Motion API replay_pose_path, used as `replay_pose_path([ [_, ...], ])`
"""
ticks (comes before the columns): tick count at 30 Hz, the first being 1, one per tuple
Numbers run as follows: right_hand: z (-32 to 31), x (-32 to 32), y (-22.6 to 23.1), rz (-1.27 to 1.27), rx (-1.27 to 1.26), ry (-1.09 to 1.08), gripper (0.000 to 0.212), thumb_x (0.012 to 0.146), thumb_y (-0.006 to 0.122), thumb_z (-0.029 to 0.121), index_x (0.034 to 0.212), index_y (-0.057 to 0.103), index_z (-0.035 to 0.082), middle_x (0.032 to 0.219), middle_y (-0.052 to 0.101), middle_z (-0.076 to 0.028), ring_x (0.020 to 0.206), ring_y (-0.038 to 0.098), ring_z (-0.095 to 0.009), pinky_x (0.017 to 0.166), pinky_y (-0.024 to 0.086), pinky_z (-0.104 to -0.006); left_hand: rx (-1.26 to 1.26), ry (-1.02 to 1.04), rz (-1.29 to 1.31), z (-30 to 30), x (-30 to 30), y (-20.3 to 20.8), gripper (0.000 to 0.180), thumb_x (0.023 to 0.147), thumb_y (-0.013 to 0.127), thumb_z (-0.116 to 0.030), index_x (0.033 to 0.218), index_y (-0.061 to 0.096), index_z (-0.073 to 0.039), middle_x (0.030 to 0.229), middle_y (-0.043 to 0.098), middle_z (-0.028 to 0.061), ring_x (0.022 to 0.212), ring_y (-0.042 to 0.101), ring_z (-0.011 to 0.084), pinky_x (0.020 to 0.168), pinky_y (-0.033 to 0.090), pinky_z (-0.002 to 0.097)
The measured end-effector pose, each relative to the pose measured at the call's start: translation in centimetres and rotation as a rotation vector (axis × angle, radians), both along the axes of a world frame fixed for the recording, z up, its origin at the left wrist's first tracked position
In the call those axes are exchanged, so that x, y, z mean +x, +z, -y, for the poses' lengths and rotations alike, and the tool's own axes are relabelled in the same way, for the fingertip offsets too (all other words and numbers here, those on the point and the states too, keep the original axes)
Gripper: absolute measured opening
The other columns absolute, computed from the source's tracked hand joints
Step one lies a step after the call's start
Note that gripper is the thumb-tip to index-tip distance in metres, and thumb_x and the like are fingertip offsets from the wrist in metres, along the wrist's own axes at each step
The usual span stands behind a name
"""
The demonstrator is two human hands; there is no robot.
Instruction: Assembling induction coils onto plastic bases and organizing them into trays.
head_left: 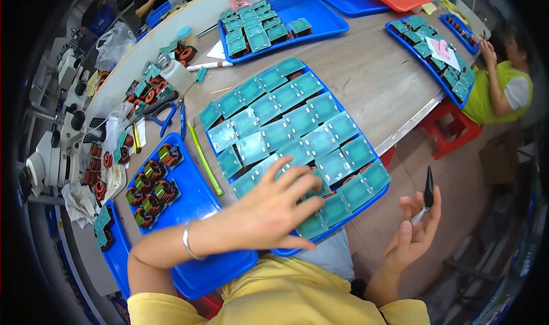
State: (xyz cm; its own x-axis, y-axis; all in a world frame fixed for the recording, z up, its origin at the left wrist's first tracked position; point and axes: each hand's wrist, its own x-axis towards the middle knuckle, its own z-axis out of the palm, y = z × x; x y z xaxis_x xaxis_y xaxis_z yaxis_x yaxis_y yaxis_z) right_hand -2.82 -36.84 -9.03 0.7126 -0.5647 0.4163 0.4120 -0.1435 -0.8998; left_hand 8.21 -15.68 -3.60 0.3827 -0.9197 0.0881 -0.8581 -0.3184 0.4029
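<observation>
My left hand (280,205), a silver bangle on its wrist, is over the near part of a blue tray (374,202) filled with rows of green circuit boards (277,133). Its fingers are spread and bent over the boards; whether the fingertips touch one I cannot tell. Copper windings show in gaps beneath some boards. Out to the right of the tray, my right hand (414,228) is closed on a slim black pointed tool (429,189), tip upward. Something white shows between those fingers, at the tool's lower end.
At left, a blue tray (211,273) carries several wound coils (153,170). A yellow-green strip (204,159) lies between the trays. Pliers (166,116), a bottle (176,73) and loose coils are further back. Another board tray (320,24) stands beyond; a person (503,79) sits at right.
</observation>
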Motion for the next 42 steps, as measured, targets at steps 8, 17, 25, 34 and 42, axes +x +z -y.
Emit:
replay_pose_path([
  [8,-3.0,-1.1,0.7,0.058,0.033,0.13,0.065,0.07,0.052,-0.001,0.131,0.03,-0.007,0.111,0.051,-0.016,0.093,0.054,-0.023,0.082,0.044,-0.0352,0.001,0.531,0.152,0.4,-6.9,-3.5,0.064,0.057,0.076,-0.036,0.103,0.049,0.0,0.114,0.042,0.0157,0.118,0.035,0.0342,0.101,0.02,0.0541],
  [17,-6.4,-1.5,1.3,0.04,-0.011,0.455,0.072,0.073,0.063,0.015,0.132,0.028,-0.007,0.109,0.049,-0.015,0.095,0.053,-0.025,0.083,0.043,-0.0368,-1.01,0.657,-1.261,-5.2,-10.3,-1.1,0.049,0.075,0.065,-0.008,0.117,0.04,-0.002,0.115,0.046,0.0103,0.112,0.043,0.0197,0.093,0.037,0.0322],
  [25,-11.2,-0.1,3.4,0.032,-0.444,0.936,0.097,0.058,0.082,0.013,0.133,0.024,-0.005,0.119,0.045,-0.019,0.108,0.051,-0.028,0.09,0.038,-0.0356,-1.497,0.45,-1.723,-7.7,-14.8,-1.8,0.053,0.088,0.052,-0.036,0.125,0.031,-0.004,0.125,0.041,0.0215,0.109,0.05,0.0395,0.093,0.039,0.0551],
  [34,-13.9,-1.4,3.3,0.018,-0.361,0.99,0.104,0.056,0.082,0.005,0.136,0.016,0.002,0.118,0.039,-0.015,0.101,0.054,-0.028,0.08,0.048,-0.0346,-1.564,0.269,-1.913,-10.1,-16.1,-2.7,0.043,0.095,0.035,-0.034,0.127,0.026,-0.007,0.127,0.04,0.0214,0.116,0.046,0.03,0.095,0.04,0.0395],
  [42,-14.5,-2.5,4.3,-0.116,-0.31,0.996,0.116,0.053,0.083,0.0,0.139,0.006,0.007,0.12,0.034,-0.014,0.099,0.053,-0.03,0.081,0.05,-0.0382,-1.484,0.329,-1.67,-11.1,-16.8,-3.9,0.035,0.097,0.029,-0.022,0.128,0.022,-0.006,0.119,0.044,0.0163,0.111,0.049,0.0276,0.094,0.04,0.0386],
])
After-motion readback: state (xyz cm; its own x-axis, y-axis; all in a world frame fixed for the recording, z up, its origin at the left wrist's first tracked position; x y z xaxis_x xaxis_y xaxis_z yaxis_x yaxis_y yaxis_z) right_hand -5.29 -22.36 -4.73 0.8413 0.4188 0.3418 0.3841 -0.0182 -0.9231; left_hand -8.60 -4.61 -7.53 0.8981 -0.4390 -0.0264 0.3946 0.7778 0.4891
